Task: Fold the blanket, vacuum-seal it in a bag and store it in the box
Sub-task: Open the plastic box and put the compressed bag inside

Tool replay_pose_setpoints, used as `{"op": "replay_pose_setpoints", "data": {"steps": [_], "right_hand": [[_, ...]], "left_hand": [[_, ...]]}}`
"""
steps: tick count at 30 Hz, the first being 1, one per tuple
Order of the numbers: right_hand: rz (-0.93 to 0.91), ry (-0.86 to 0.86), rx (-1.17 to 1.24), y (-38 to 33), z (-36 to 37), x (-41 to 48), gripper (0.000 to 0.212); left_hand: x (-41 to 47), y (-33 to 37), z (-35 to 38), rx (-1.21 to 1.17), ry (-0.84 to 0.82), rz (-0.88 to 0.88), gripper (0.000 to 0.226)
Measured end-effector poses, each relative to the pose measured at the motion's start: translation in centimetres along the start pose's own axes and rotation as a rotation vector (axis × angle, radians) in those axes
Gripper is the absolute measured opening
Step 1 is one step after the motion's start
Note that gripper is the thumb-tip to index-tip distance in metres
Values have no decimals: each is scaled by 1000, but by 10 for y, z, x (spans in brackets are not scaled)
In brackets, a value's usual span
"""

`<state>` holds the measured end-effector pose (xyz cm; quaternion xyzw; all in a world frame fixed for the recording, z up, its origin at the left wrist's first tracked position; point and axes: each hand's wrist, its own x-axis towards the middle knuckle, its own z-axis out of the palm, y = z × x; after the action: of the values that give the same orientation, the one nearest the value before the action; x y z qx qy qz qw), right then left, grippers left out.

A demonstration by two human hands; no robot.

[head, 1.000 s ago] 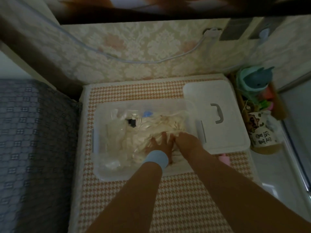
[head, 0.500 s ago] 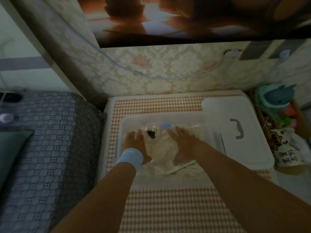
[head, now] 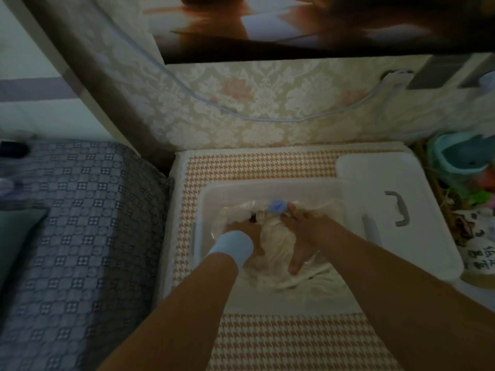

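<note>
Scene is dimly lit, warm muddy cast; no light source is seen. Brightest patches are found on translucent white plastic box (head: 267,185) and flat white plastic lid (head: 420,236). Soft blur is noted throughout, esp. on glossy brown picture (head: 294,22) at top. Edges are bowed by wide-angle distortion; grey patterned bedcover (head: 75,236) is left shadowed

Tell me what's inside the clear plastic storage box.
A cream blanket sealed in a clear vacuum bag with a round blue valve; the left hand and right hand press on it. The box floor is hidden.
</note>
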<state>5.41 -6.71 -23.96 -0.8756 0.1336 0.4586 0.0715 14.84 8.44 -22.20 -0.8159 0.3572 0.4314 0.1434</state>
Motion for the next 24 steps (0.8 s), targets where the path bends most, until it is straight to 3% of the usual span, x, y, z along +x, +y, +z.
{"op": "replay_pose_setpoints", "data": {"steps": [2, 4, 5, 6, 8, 9, 11, 14, 17, 20, 24], "right_hand": [[49, 41, -13, -11, -7, -13, 148], [55, 231, 29, -29, -23, -30, 94], [38, 366, 78, -42, -34, -39, 69], [-11, 491, 153, -54, -44, -45, 57], [-222, 691, 272, -82, -57, -52, 60], [-336, 701, 278, -95, -59, -54, 68], [-457, 562, 114, -112, -51, -51, 70], [-355, 275, -209, -119, -4, -41, 48], [-287, 113, -295, -119, 27, -41, 54], [-324, 149, -239, -117, 26, -48, 57], [-325, 313, 60, -105, 21, -68, 64]], "left_hand": [[-36, 1, -10, -35, 323, 124, 44], [-64, -14, -19, -38, 793, 188, 34], [-71, -28, -20, -113, 955, 148, 33], [-74, -43, -18, -194, 1022, 59, 32], [-89, -69, -13, -264, 890, -85, 22], [-94, -78, -6, -259, 785, -64, 20], [-103, -87, 4, -127, 592, 100, 34], [-114, -92, 8, 184, 414, 231, 40], [-117, -87, 7, 514, 233, 248, 55], [-114, -78, 8, 664, 189, 242, 60], [-94, -63, 11, 703, 266, 172, 114]]}}
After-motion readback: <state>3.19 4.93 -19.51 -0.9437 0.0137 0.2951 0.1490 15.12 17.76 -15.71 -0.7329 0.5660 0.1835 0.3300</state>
